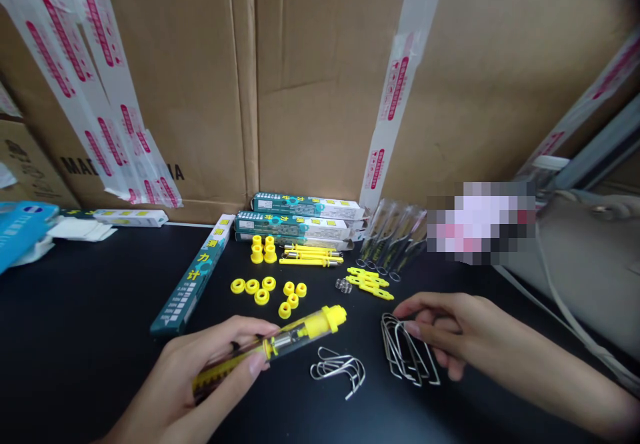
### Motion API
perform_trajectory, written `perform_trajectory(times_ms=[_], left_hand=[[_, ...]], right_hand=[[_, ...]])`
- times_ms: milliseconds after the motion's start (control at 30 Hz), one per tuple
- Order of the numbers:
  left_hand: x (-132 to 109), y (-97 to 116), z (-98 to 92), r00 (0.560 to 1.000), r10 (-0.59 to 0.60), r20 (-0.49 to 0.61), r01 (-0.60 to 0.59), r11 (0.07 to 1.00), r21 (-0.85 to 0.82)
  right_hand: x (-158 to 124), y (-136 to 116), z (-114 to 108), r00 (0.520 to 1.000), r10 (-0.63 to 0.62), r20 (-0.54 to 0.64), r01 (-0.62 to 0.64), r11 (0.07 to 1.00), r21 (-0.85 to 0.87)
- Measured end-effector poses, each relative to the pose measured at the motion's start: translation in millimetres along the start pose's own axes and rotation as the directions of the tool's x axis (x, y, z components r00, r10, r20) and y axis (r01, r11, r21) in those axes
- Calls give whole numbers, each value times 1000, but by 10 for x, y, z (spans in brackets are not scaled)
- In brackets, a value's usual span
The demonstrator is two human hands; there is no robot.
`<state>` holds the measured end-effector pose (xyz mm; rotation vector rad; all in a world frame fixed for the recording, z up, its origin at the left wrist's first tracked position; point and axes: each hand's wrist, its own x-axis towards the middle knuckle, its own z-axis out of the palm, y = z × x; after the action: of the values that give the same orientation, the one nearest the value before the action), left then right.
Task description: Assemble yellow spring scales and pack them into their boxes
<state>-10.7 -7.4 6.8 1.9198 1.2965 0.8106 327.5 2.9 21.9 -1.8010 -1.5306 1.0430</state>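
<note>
In my left hand (220,371) is a clear-tubed spring scale (295,334) with a yellow end cap, lying tilted up to the right. My fingers are wrapped round its lower part and hide some of it. My right hand (445,331) pinches a bunch of bent metal wire handles (407,351) between thumb and fingers, at the table top. Between my hands lies a small pile of metal wire hooks (337,369). Just beyond are yellow rings (261,297), small yellow collars (293,301), flat yellow strips (370,283) and tiny springs (343,285).
Printed boxes (300,225) are stacked at the back, and another box (195,274) lies on the left. Several clear tubes (393,237) lean at the back right, near yellow rods (310,255) and yellow caps (257,253). Large cardboard cartons (320,97) wall off the rear.
</note>
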Motion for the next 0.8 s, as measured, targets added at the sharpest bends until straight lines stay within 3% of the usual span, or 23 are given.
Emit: perform_trajectory(times_ms=[167,367,700,800], left_hand=[[0,-1,14,999,14,-33,-14,1000,8],[-16,9,50,993,12,-116,-9,1000,23],[-7,15,42,992,-119,-29,120,993,17],[-5,21,42,994,-110,-5,111,993,40]], right_hand=[[-20,-78,-90,998,16,62,-9,993,-117],[-18,-128,-92,999,30,-29,-35,976,-215],[8,-36,-76,998,29,47,-20,983,-182],[24,-21,-86,1000,0,27,6,977,-211]])
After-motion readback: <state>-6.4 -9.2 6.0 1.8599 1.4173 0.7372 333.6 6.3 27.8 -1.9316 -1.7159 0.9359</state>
